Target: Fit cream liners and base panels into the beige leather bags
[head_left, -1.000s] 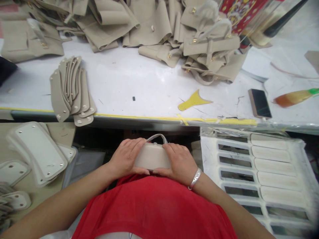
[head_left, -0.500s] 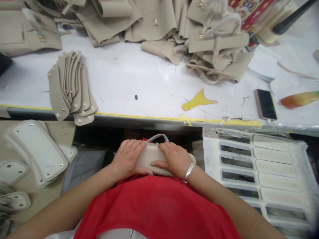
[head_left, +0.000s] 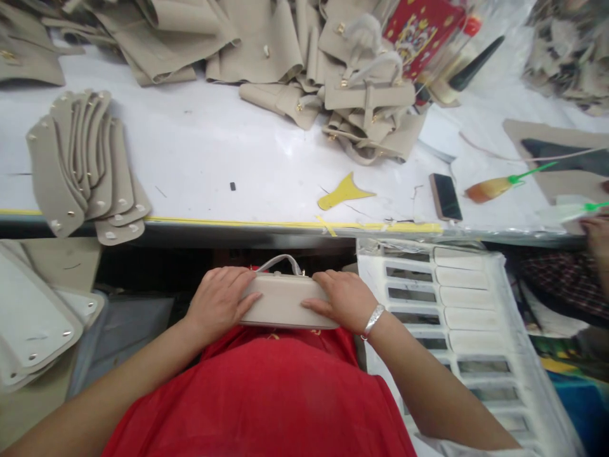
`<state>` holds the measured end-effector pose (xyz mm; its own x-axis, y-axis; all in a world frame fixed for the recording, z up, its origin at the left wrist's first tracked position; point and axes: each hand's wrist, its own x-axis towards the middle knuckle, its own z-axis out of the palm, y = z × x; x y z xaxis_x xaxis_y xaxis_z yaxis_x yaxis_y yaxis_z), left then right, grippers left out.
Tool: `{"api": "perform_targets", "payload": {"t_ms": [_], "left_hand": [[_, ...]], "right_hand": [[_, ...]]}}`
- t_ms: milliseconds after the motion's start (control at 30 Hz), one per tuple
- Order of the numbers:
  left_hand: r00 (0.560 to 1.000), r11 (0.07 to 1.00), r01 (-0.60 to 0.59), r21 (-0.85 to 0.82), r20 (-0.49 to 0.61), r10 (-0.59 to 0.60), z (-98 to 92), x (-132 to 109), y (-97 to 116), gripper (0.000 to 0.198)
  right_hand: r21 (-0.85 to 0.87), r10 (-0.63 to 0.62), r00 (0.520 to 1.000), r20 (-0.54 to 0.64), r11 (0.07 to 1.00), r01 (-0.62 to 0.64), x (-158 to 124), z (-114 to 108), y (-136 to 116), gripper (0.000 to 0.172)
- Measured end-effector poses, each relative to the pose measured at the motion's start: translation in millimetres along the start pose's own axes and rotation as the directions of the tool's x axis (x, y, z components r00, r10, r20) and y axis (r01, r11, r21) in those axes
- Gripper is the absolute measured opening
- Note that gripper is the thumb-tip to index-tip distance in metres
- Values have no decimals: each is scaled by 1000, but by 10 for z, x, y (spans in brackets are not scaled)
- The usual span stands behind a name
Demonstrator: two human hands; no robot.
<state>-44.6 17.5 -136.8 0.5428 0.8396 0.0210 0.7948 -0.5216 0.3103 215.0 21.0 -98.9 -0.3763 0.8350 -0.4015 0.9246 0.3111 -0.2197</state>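
Fingers (head_left: pixel 242 283) clamped on bag (head_left: pixel 283 303) ends: left hand (head_left: pixel 217 303) at nine o'clock, right hand (head_left: pixel 346 299) at three, its handle (head_left: pixel 280 261) at twelve.

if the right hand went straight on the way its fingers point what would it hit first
The right hand points left along the beige handbag it holds, so it would probably meet the left hand first.

Fanned on a white worktable (head_left: pixel 214 152), beige panels (head_left: pixel 80 168) left of a yellow cut-out (head_left: pixel 345 192) and a phone (head_left: pixel 445 197), with heaped beige bag pieces (head_left: pixel 285 57) and a red box (head_left: pixel 421 32) behind, a white slotted tray (head_left: pixel 373 273) below the edge at right.
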Motion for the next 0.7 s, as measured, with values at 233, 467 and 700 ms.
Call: {"api": "perform_targets", "payload": {"t_ms": [233, 467, 700], "left_hand": [[997, 998, 56, -16, 55, -55, -18, 58, 55, 34], [987, 998, 21, 58, 156, -30, -207, 205, 122, 36], [931, 996, -58, -63, 356, 77, -77, 544, 581, 47]], "right_hand": [[323, 18, 999, -48, 947, -2, -102, 144, 185, 43], [700, 66, 997, -28, 714, -28, -163, 223, 317, 33], [944, -47, 998, -40, 327, 53, -366, 448, 574, 56]]}}
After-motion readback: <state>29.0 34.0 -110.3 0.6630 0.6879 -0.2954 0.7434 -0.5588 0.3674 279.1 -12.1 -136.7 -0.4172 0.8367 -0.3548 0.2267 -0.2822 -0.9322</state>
